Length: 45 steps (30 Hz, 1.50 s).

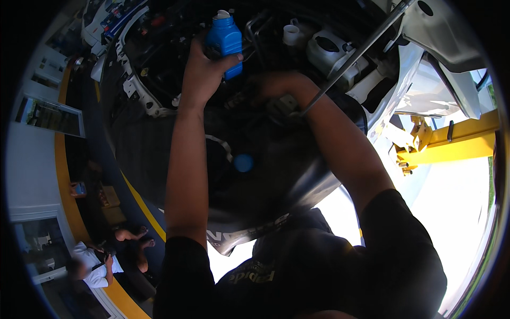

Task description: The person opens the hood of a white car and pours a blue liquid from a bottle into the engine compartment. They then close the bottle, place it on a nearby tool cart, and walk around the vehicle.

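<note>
My left hand [204, 77] is wrapped round a blue plastic bottle [226, 40], held upright over the engine bay. The bottle has no cap on, and something pale, perhaps a seal, shows at its mouth. My right hand [271, 85] reaches into the dark engine bay, lower and to the right of the bottle. Its fingers are lost in shadow, so what they touch cannot be made out. Nearer to me, a round blue cap [243, 163] lies on the black cover [276, 143] draped over the front of the car.
A metal prop rod [353, 58] slants past my right forearm. Beyond that hand are a white fluid reservoir [326, 50] and a small white cup-like piece [291, 35]. A yellow lift arm [451, 146] stands at the right. Far left, a person [101, 266] sits by the wall.
</note>
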Tool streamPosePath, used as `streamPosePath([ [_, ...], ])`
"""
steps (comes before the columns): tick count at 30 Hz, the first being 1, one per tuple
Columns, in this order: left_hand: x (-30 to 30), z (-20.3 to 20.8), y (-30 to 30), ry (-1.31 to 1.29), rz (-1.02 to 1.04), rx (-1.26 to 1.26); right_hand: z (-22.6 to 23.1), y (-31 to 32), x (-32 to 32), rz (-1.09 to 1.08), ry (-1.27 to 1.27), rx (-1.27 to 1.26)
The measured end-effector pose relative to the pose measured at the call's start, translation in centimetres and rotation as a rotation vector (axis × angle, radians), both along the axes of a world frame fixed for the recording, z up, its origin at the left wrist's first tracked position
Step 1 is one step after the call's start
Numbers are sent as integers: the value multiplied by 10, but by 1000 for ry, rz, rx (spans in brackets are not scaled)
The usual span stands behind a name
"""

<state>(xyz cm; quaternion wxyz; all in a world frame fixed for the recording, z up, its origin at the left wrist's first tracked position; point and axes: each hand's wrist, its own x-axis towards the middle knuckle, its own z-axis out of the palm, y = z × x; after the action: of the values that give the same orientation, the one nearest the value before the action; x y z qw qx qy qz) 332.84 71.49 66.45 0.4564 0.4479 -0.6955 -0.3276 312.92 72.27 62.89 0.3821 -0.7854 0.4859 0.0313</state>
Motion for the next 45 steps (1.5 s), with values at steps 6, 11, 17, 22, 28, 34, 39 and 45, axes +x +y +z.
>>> streamPosePath([
  [6, -8, 5, -33, -157, -100, -7, -10, -9, 6, 67, 74, -18],
  [11, -34, -5, -74, -247, -166, -86, -15, -12, 7, 96, 60, 26],
  [17, -60, -43, -108, -163, -263, -86, -21, -15, 6, 111, 80, 45],
  [22, -66, -62, -123, -189, -312, -133, -25, -11, 6, 92, 41, -47],
  [28, -68, -84, -118, -74, -279, -142, -10, -4, 5, 68, 69, 25],
  [34, -71, -98, -119, -36, -265, -175, -4, 0, 7, 49, 115, 18],
  [39, -71, -97, -123, -15, -284, -195, -5, 0, 7, 23, 111, 24],
  [45, -68, -97, -121, -40, -252, -175, 0, 1, 10, 31, 136, 23],
])
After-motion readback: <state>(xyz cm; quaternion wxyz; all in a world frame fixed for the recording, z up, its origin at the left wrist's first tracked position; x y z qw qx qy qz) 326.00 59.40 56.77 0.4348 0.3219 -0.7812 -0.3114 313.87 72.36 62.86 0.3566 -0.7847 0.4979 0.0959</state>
